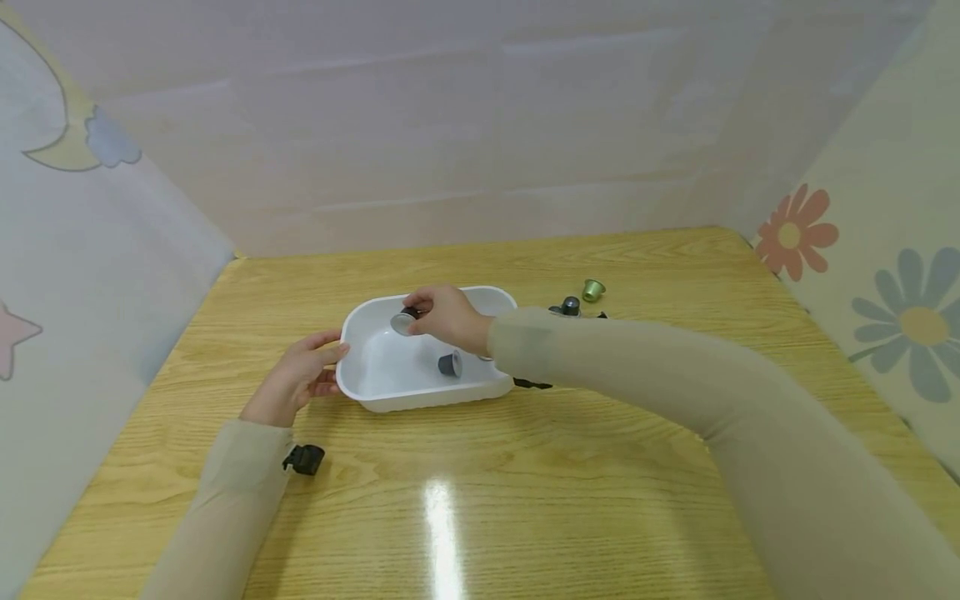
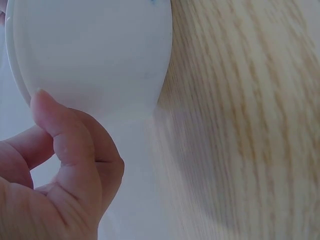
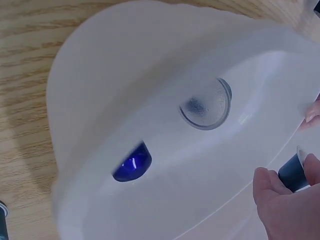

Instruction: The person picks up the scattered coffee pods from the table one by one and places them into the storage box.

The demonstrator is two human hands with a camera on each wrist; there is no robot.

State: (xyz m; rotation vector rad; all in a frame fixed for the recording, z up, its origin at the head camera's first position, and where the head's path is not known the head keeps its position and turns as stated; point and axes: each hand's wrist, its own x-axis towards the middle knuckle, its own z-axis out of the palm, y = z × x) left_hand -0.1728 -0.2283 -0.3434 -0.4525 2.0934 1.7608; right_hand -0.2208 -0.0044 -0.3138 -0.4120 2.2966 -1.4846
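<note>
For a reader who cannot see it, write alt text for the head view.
A person's right hand holds a dark capsule over a white tub on a wooden table, while the left hand steadies the tub's rim. A grey capsule lies inside.

Open tabletop (image 1: 465,500) in front of white tub (image 1: 420,398); free passage there. Left hand (image 1: 300,379) blocks tub's left rim. Right hand (image 1: 446,317) reaches over the tub. Loose capsules (image 1: 581,298) stand right of tub. Walls enclose three sides.

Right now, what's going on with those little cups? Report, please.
Left hand steadies white tub. Right hand holds dark capsule over it. Grey capsule inside. Nothing blocking.
</note>
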